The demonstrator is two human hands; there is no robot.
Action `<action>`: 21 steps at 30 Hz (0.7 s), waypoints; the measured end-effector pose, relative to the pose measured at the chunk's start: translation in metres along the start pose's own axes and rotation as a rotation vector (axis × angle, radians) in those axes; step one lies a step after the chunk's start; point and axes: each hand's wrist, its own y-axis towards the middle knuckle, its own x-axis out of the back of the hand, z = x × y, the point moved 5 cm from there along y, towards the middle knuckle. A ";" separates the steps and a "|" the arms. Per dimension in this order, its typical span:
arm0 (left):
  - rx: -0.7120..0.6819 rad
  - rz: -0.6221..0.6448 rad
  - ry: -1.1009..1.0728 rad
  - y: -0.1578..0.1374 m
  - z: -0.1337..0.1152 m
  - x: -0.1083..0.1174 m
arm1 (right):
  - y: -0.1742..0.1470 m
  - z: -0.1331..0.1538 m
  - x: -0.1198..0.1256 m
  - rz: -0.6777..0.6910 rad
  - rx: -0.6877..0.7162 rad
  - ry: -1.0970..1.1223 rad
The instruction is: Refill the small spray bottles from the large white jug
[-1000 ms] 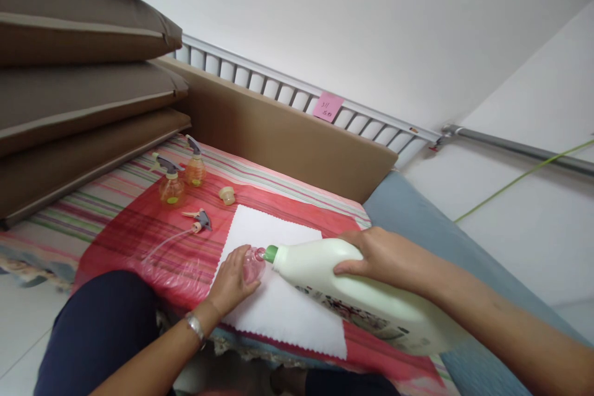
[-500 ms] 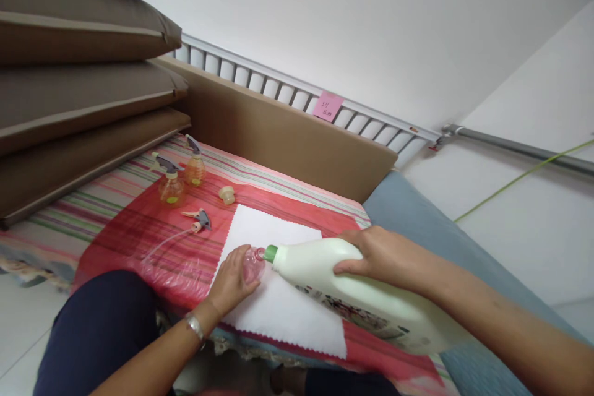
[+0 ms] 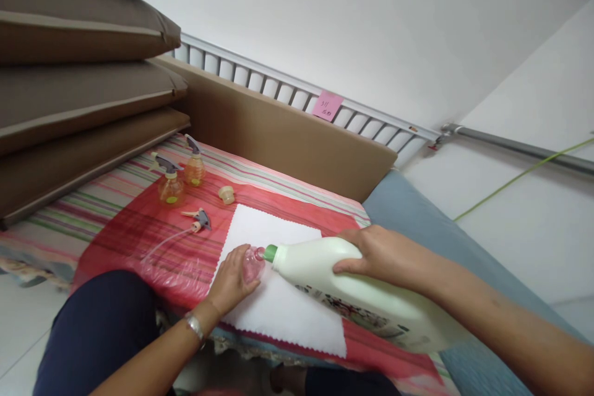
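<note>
- Head view, only one: left hand [image 3: 231, 279] wrapped around small pink bottle [image 3: 253, 266], which sits over the white cloth [image 3: 297, 315], tilted or upright hard to tell.
- Right hand [image 3: 366, 253] clamped on big pale-green bottle [image 3: 320, 257], tipped well over. Its green spout [image 3: 270, 253] is right at the pink mouth; touching or just short, can't tell. Flow not visible either.
- Risk: spout slips off the mouth. Likely cause: narrow opening plus a bulky bottle held one-handed from above.
- Risk: liquid lands on fingers or cloth. Cause would be too steep a tip, or overfilling; level inside pink bottle is unreadable.
- Risk: small bottle gets pushed over if the big one's weight bears on it.
- Surface: white cloth on red plastic sheet [image 3: 125, 223], striped cover [image 3: 69, 201] below. Sheet is wrinkled near the left forearm.
- Off to the left: two amber spray bottles [image 3: 171, 190], loose trigger head [image 3: 202, 221] with tube, pale cap [image 3: 227, 195].
- Room: stacked brown cushions [image 3: 93, 31] far left, tan panel [image 3: 278, 136] behind, slatted rail [image 3: 260, 83] with pink note [image 3: 328, 105], pale wall [image 3: 348, 25].
</note>
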 end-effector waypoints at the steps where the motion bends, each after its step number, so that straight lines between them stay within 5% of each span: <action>1: 0.002 -0.002 0.000 0.000 0.000 0.000 | 0.000 0.000 0.000 0.001 -0.003 -0.004; 21: 0.001 0.019 0.024 0.000 0.002 -0.002 | 0.001 0.000 0.000 0.026 -0.017 -0.009</action>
